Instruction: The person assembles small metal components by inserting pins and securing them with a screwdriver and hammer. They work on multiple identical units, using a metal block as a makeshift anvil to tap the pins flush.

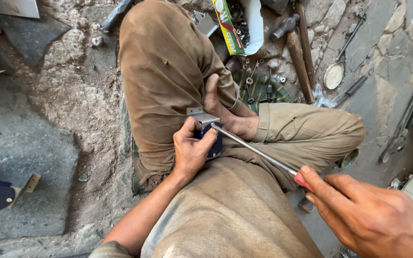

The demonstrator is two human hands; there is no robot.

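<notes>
Nearest to me, my right hand (364, 220) wraps its fingers around the red handle of a long screwdriver (256, 150), the handle almost wholly buried in the grip so only a sliver of red shows. The steel shaft runs up and left across my lap to its tip, which meets a small dark blue device with a grey metal bracket (205, 125). My left hand (191, 149) closes around that piece, fingers curled over it and thumb on top, pinning it against my bare foot (225, 112) and the crossed leg in brown trousers. I judge the work as midway: the tip is set on the part, but I cannot see any screw head, so whether a screw is going in, coming out, or something is being pried stays unclear. Most of the blue body is hidden under my fingers, and its shape is hard to read. Farther off on the stone floor lie a hammer (295, 43) with a wooden handle, an open carton of small hardware (240, 21), a green round tray of loose screws (259, 88), and a round white lid (333, 75). At the left edge another dark blue piece with a bracket (1, 192) is cut off by the frame.
</notes>
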